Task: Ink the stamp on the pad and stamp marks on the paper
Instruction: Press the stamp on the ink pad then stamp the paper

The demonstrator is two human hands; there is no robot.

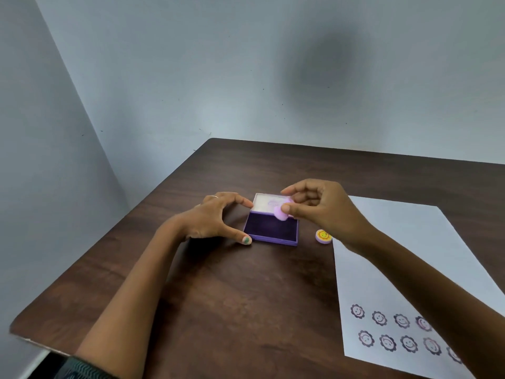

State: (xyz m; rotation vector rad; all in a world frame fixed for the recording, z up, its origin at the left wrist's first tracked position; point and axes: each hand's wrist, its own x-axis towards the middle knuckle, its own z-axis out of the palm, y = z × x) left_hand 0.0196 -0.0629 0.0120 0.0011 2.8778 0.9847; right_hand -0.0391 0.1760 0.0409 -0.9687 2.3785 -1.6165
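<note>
A purple ink pad (270,228) lies open mid-table, its pale lid (269,202) tilted up behind the dark pad. My right hand (319,206) pinches a small pink stamp (281,213) between thumb and fingers, just above the pad's far right corner. My left hand (218,217) rests on the table with fingers spread around the pad's left side, thumb at the near corner and a fingertip at the lid. The white paper (410,255) lies to the right and bears two rows of flower-face stamp marks (401,321) near its front edge.
A small round pink cap with a yellow smiley (323,236) sits on the dark wooden table (232,296) between pad and paper. Grey walls stand behind and to the left; the table's left edge runs diagonally.
</note>
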